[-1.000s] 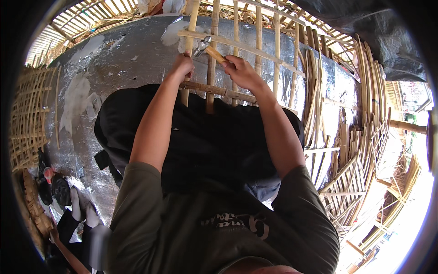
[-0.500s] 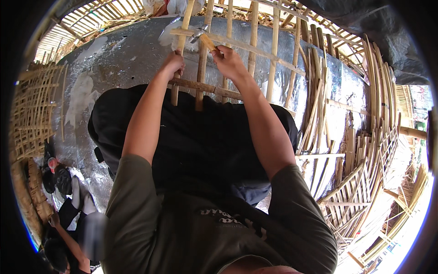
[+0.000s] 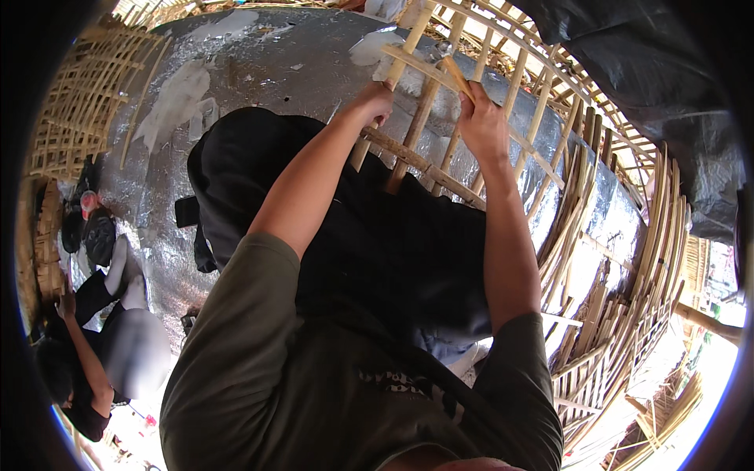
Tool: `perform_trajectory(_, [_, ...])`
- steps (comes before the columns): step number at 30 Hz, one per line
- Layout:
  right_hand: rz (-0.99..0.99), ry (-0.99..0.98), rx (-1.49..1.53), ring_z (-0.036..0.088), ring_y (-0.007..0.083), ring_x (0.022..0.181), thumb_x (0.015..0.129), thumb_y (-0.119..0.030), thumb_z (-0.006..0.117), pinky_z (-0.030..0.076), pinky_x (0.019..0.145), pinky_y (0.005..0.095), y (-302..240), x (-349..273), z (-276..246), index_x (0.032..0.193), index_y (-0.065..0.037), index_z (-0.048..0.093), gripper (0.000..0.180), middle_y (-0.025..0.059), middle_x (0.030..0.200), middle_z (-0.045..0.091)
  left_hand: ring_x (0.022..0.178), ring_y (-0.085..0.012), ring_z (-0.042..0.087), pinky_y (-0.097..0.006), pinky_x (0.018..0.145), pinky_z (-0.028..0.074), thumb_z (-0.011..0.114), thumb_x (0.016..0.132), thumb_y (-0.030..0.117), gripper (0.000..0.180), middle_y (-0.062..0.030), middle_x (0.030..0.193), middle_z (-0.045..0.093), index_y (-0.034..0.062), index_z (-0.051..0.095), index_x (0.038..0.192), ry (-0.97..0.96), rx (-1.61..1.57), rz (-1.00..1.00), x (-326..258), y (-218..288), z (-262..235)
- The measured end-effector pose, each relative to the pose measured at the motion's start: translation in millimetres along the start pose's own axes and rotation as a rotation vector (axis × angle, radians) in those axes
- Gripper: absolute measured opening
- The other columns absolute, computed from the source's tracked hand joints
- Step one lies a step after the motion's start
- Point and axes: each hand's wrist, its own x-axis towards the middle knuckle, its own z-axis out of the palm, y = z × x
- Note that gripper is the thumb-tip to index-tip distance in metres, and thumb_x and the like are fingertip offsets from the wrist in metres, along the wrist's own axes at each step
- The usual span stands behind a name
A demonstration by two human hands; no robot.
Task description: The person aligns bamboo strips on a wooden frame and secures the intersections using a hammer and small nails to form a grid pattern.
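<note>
Head view: we see the left hand (image 3: 375, 102) closed round the leftmost upright of a bamboo lattice (image 3: 412, 47), probably to steady it. The right hand (image 3: 483, 122) has fingers wrapped on the handle end of a hammer (image 3: 458, 74), which looks meant to leave the metal head free. Lattice lies in front of us, near end over the black trousers (image 3: 314, 180), likely for support, the rest above the silver sheet (image 3: 259, 71). Versus half a second ago: our view has swung, lattice sits farther right and tilted; hammer head, then overlapping the upper crosspiece (image 3: 416, 63), now shows beyond it.
</note>
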Motion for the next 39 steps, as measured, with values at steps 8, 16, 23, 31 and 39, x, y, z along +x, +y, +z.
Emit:
perform_trajectory(8, [-0.610, -0.065, -0.556, 0.066, 0.0228, 0.086, 0.086, -0.011, 0.053, 0.058, 0.063, 0.0377, -14, 29, 16, 0.119, -0.015, 0.051, 0.033, 0.0063, 0.088, 0.060, 0.057, -0.0280, 0.069, -0.039, 0.057, 0.055, 0.046, 0.091, 0.020, 0.045, -0.0161, 0.055, 0.063, 0.0022, 0.063, 0.053, 0.066, 0.370, 0.050, 12, -4, 0])
perform_trajectory(16, [-0.657, -0.076, -0.646, 0.068, 0.0217, 0.076, 0.086, -0.013, 0.055, 0.059, 0.057, 0.0369, 9, 45, 35, 0.113, -0.015, 0.052, 0.028, 0.0052, 0.084, 0.060, 0.070, -0.0310, 0.071, -0.040, 0.068, 0.056, 0.055, 0.080, 0.013, 0.025, -0.0171, 0.065, 0.068, 0.0008, 0.069, 0.063, 0.061, 0.347, 0.013, 10, -2, 1])
perform_trajectory(23, [-0.605, 0.020, -0.577, 0.069, 0.0251, 0.072, 0.091, -0.020, 0.054, 0.059, 0.055, 0.0384, -7, 53, 25, 0.104, -0.014, 0.053, 0.014, 0.0066, 0.082, 0.062, 0.065, -0.0257, 0.071, -0.036, 0.062, 0.056, 0.055, 0.086, 0.009, 0.025, -0.0186, 0.065, 0.068, -0.0028, 0.069, 0.069, -0.055, 0.418, -0.035, 18, 6, -5])
perform_trajectory(31, [-0.431, -0.196, -0.648, 0.069, 0.0313, 0.077, 0.097, -0.027, 0.047, 0.059, 0.058, 0.0429, -25, 55, 11, 0.109, -0.017, 0.051, 0.017, 0.0086, 0.090, 0.064, 0.063, -0.0208, 0.070, -0.032, 0.062, 0.057, 0.053, 0.086, 0.006, 0.024, -0.0136, 0.066, 0.069, -0.0018, 0.071, 0.073, -0.124, 0.501, -0.042, 32, 11, -16])
perform_trajectory(39, [-0.534, -0.210, -0.590, 0.068, 0.0324, 0.081, 0.096, -0.026, 0.047, 0.057, 0.065, 0.0451, -15, 51, 27, 0.118, -0.020, 0.049, 0.023, 0.0074, 0.097, 0.062, 0.068, -0.0206, 0.071, -0.033, 0.067, 0.057, 0.055, 0.081, 0.009, 0.026, -0.0109, 0.066, 0.070, 0.0029, 0.072, 0.063, -0.127, 0.615, 0.040, 35, 4, -8])
